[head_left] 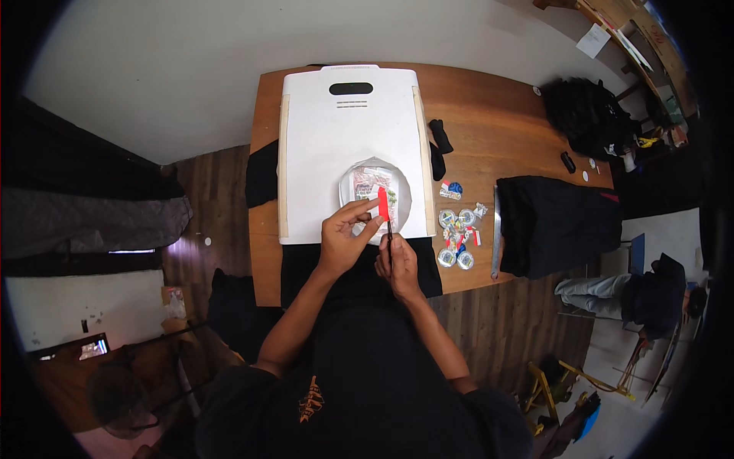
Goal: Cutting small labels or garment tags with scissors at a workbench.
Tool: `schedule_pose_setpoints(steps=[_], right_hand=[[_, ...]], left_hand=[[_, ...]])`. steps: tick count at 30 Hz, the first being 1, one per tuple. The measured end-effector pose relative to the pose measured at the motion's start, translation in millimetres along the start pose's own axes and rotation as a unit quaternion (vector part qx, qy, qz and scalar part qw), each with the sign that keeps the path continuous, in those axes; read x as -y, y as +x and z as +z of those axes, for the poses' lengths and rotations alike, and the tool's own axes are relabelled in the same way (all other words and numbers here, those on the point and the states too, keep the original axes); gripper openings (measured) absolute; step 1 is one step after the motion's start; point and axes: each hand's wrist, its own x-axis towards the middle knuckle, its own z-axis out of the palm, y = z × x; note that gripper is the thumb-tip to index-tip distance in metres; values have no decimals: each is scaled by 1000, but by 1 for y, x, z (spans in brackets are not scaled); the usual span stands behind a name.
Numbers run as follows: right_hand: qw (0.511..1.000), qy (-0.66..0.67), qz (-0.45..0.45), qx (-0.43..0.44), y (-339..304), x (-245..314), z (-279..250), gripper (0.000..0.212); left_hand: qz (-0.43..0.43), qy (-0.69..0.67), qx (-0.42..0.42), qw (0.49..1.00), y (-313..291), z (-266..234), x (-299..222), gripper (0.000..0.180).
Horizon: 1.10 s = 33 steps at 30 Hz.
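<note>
My left hand [348, 236] pinches a flat bright red strip [384, 205] between thumb and fingertips. Close beside it, my right hand [400, 264] is closed around a slim dark tool [389, 233] that looks like scissors, its tip at the strip's lower end. Both hands are over the near edge of a round, pale container [405, 203]. Inside lie printed scraps [365, 183] in white, red and green. The container rests on a large white board [313, 153] with a dark oval slot at its far end. My fingers partly hide the tool.
Several round, silvery printed pieces [446, 257] lie on the wooden table [482, 130] right of the board. Farther right are a metal ruler [496, 229] and folded black cloth [543, 229]. A black bag [585, 115] sits at the far right. Another person [650, 294] is at the right.
</note>
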Motion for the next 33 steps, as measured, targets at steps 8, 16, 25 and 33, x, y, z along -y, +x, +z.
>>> schedule_pose_setpoints(steps=[8, 16, 25, 33], right_hand=[[1000, -5, -2, -6, 0, 3, 3, 38], [1000, -7, -10, -11, 0, -1, 2, 38], [1000, -9, 0, -18, -2, -1, 1, 37], [1000, -20, -2, -21, 0, 1, 3, 39]], left_hand=[[-8, 2, -9, 1000, 0, 2, -2, 36], [-13, 0, -7, 1000, -1, 0, 1, 36], [-31, -8, -8, 999, -4, 1, 1, 37], [-40, -17, -2, 999, -7, 2, 5, 37]])
